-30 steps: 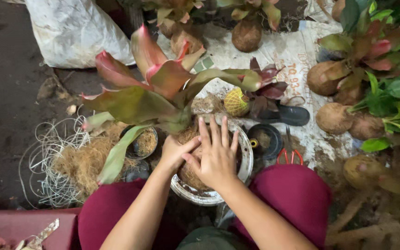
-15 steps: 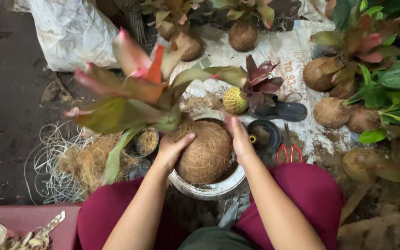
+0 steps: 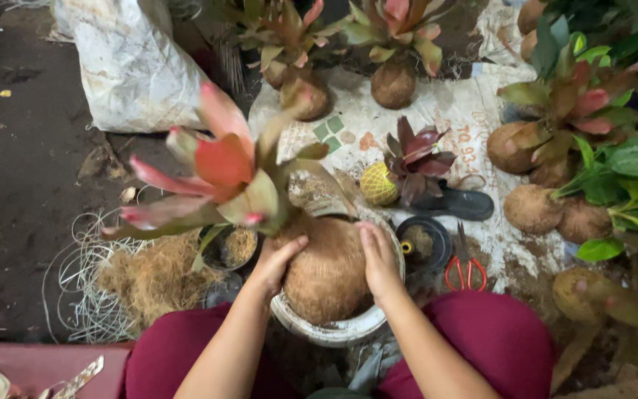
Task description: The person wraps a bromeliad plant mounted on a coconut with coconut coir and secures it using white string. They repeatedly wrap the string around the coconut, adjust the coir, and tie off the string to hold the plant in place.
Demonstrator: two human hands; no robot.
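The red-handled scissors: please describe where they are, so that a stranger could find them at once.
Start at the white round bowl between the person's knees, where both hands hold a brown fibre ball. Just right of it stands a small black pot. The red-handled scissors lie on the ground beside that pot, the only bright red tool among brown balls and leaves.

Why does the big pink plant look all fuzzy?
In the head view, the pink-leaved plant is smeared by motion blur; the fibre ball between the left hand and right hand is sharper; the far-left floor is dim.
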